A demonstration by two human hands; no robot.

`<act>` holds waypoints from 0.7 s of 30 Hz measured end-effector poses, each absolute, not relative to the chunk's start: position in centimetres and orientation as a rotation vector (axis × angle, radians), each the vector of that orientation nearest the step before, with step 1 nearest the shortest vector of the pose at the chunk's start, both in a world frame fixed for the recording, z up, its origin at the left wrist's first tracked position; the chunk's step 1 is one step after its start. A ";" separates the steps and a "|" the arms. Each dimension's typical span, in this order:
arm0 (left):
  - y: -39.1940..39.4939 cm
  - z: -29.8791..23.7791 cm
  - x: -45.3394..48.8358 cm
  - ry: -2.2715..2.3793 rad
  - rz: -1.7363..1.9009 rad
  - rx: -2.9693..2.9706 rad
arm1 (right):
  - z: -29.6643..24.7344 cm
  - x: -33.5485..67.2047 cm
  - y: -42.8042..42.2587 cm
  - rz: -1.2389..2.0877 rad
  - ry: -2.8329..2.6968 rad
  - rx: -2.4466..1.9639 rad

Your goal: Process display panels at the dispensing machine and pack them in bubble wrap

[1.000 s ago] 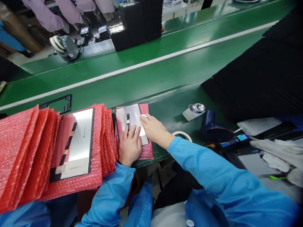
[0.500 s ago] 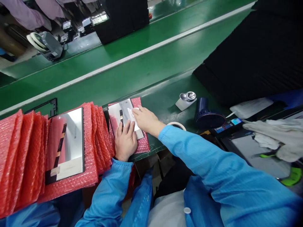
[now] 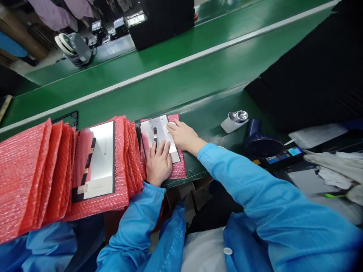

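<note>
A flat screen panel (image 3: 162, 131) with a silvery back and a black strip lies on a pink bubble-wrap bag (image 3: 179, 170) at the bench's near edge. My left hand (image 3: 159, 163) rests on the panel's near part, palm down with fingers stretched out and somewhat apart. At the panel's right side, my right hand (image 3: 185, 137) presses a small white wipe (image 3: 170, 127) onto the back; the fingers partly cover it. To the left, a second screen panel (image 3: 103, 162) lies on red bubble-wrap bags (image 3: 133, 158), touched by neither hand.
More red bubble-wrap bags (image 3: 25, 162) lean at far left, near a blue sleeve of another person (image 3: 51, 241). On the right are a metal-cupped dispenser (image 3: 235, 120), a dark blue round-based object (image 3: 262, 143) and white gloves (image 3: 337, 166). A black frame (image 3: 74, 119) lies behind the bags.
The camera view has shifted, so the bench appears further right. My right hand and the wipe have moved toward the panel's far right corner. My left hand stays on the panel.
</note>
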State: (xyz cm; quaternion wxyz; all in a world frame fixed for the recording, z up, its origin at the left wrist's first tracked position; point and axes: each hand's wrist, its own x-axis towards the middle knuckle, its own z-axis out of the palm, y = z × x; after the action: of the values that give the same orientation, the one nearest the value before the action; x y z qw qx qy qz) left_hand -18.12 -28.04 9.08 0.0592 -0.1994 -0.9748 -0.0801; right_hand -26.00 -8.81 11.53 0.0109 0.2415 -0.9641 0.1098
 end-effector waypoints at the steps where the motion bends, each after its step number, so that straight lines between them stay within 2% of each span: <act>1: -28.0 9.1 -18.2 -2.952 -0.243 -0.604 | 11.4 -26.6 -8.9 0.336 -3.002 0.762; 10: -27.5 9.2 -17.9 -2.954 -0.246 -0.584 | 11.8 -23.8 -8.7 0.267 -2.887 1.136; 16: -27.5 9.0 -17.9 -2.942 -0.249 -0.571 | 11.5 -26.2 -9.6 0.303 -2.954 0.947; 21: -27.4 8.9 -17.9 -2.934 -0.311 -0.569 | 11.0 -24.7 -8.2 0.331 -2.900 1.069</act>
State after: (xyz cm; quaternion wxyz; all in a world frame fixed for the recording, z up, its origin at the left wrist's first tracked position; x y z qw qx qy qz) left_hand -17.89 -27.36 8.91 0.0683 -0.1889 -0.9742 -0.1032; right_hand -24.70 -8.23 10.95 0.0168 0.3439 -0.9328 0.1064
